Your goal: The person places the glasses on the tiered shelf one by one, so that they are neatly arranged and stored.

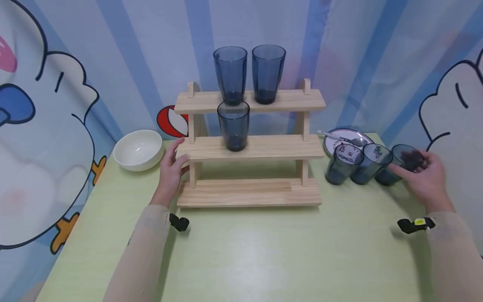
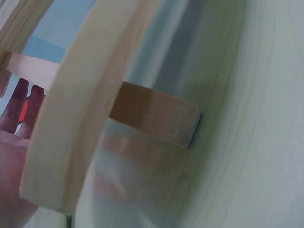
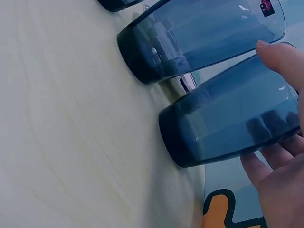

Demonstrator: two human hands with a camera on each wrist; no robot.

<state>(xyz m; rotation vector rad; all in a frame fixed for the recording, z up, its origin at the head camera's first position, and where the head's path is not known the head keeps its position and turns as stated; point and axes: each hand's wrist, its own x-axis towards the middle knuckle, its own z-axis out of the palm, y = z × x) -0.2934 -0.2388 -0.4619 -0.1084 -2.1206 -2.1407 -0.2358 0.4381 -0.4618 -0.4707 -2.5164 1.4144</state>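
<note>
- A blue-and-white striped curtain [image 1: 158,54] printed with white cartoon figures hangs behind and beside a pale green table [image 1: 241,256].
- A three-tier rack of light wood [image 1: 234,193] stands at the table's middle, between the hands.
- A round white plate with a dark rim line [image 1: 330,145] lies right of the rack, bearing a spoon with a pale handle [image 1: 336,136]; glasses in front cover part of it.
- A round white bowl [image 1: 138,162] sits left of the rack, its bare inside showing.
- The left hand [image 1: 171,174] touches the left end of the middle shelf, fingers mostly straight.
- The right hand [image 1: 430,178] holds a clear smoky-blue glass tumbler [image 3: 213,118], rightmost of three in a row on the right; its base is darker, and fingers show through its wall. Whether it touches the table is unclear.
- Matching tumblers [image 1: 235,130]: two on the top shelf, one on the middle.
</note>
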